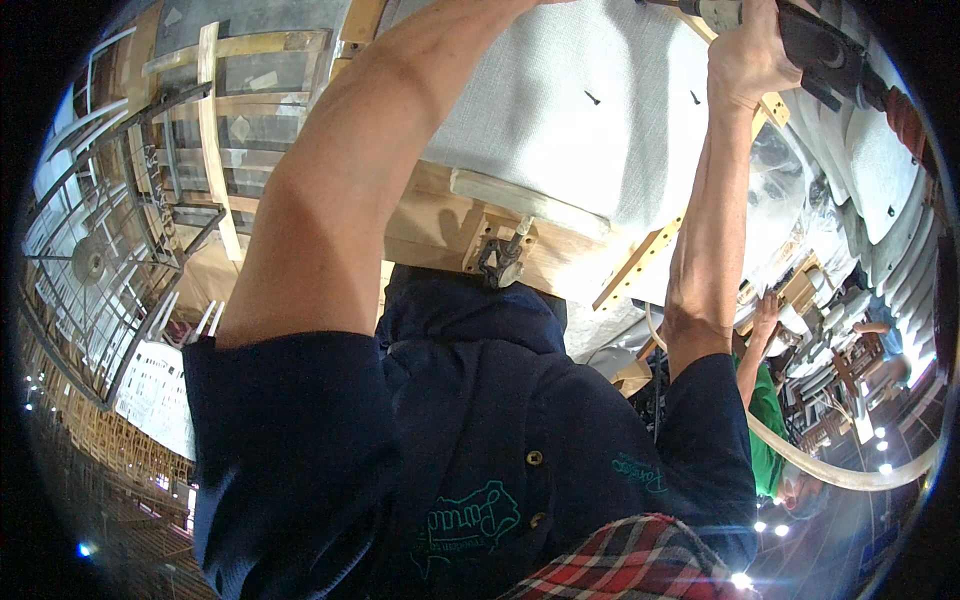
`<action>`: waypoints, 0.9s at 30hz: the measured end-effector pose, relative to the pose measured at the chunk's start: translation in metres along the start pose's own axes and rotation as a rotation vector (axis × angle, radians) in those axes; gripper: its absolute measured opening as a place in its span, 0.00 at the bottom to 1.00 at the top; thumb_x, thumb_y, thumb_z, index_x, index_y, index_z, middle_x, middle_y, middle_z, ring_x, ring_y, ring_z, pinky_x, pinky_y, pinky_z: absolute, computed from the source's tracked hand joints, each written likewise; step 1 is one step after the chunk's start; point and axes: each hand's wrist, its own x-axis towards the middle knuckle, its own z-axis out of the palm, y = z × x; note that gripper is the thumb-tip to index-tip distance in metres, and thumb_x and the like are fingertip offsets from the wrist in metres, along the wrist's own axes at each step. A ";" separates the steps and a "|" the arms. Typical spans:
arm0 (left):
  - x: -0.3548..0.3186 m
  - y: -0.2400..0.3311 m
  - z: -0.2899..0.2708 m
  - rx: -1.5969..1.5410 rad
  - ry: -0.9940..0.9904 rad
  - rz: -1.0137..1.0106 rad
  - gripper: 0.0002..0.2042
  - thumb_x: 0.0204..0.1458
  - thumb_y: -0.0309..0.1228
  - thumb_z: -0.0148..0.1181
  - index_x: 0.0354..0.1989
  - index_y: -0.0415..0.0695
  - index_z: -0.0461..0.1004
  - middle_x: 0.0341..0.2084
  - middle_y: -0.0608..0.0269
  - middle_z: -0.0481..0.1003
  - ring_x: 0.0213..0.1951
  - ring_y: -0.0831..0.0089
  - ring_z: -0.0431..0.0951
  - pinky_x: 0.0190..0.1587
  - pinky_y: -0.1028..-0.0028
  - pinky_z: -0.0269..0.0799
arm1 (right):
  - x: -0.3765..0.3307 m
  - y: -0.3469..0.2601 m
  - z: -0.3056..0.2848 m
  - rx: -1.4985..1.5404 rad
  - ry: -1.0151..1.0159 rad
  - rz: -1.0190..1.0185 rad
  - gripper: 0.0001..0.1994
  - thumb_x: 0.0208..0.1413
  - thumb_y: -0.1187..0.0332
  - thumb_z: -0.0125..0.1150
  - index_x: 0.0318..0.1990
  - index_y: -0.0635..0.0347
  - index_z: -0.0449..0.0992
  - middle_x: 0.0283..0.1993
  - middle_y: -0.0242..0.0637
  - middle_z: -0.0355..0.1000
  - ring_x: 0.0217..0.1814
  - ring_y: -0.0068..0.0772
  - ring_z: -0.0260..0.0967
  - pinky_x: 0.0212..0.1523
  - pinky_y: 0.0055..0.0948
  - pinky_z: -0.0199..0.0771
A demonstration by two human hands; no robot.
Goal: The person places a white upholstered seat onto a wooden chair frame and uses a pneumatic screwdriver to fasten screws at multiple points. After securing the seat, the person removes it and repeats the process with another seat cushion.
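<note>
My right hand [750, 62] is closed around a dark power drill [825, 55] at the upper right. The drill's grey nose points left along the top edge, with a thin dark shaft in front of it. My left forearm [390, 110] stretches up to the top edge, where the hand passes out of the picture. Between my arms lies a panel covered in white woven fabric [560, 130]. Two small dark screws, a left one [592, 97] and a right one [695, 97], sit on the fabric, apart from my hands.
A metal clamp [500, 258] is fixed at the wooden bench edge [430, 215] near my body. Right of it runs a wooden strip with holes [640, 262]. A wire rack [90, 260] stands left. A pale hose [850, 475] curves at right, by a person in green [767, 420].
</note>
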 end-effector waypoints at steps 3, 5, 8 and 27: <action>0.001 0.000 -0.003 0.000 -0.028 -0.004 0.21 0.42 0.42 0.72 0.45 0.49 0.80 0.40 0.69 0.77 0.44 0.63 0.71 0.51 0.62 0.68 | -0.001 -0.005 0.003 0.001 0.034 0.074 0.05 0.65 0.72 0.58 0.38 0.63 0.72 0.26 0.33 0.72 0.27 0.23 0.70 0.31 0.25 0.73; 0.003 0.001 -0.003 -0.008 -0.019 0.006 0.21 0.43 0.42 0.72 0.46 0.49 0.80 0.40 0.69 0.77 0.44 0.63 0.71 0.51 0.62 0.68 | -0.001 -0.006 0.002 -0.016 0.052 0.091 0.04 0.65 0.72 0.59 0.38 0.63 0.73 0.26 0.33 0.72 0.27 0.22 0.70 0.30 0.24 0.72; 0.003 0.003 -0.006 0.041 -0.053 -0.004 0.22 0.43 0.43 0.71 0.47 0.49 0.80 0.40 0.69 0.77 0.44 0.63 0.71 0.52 0.62 0.68 | 0.000 -0.003 0.001 -0.065 0.028 0.072 0.04 0.64 0.72 0.59 0.38 0.62 0.73 0.25 0.32 0.73 0.26 0.21 0.69 0.29 0.22 0.71; 0.006 0.001 -0.008 -0.030 0.076 0.095 0.20 0.43 0.38 0.70 0.47 0.47 0.80 0.42 0.61 0.80 0.44 0.57 0.75 0.50 0.60 0.71 | -0.003 0.007 -0.056 -0.434 -0.101 -0.354 0.08 0.60 0.68 0.59 0.36 0.65 0.75 0.28 0.42 0.76 0.31 0.35 0.76 0.38 0.38 0.80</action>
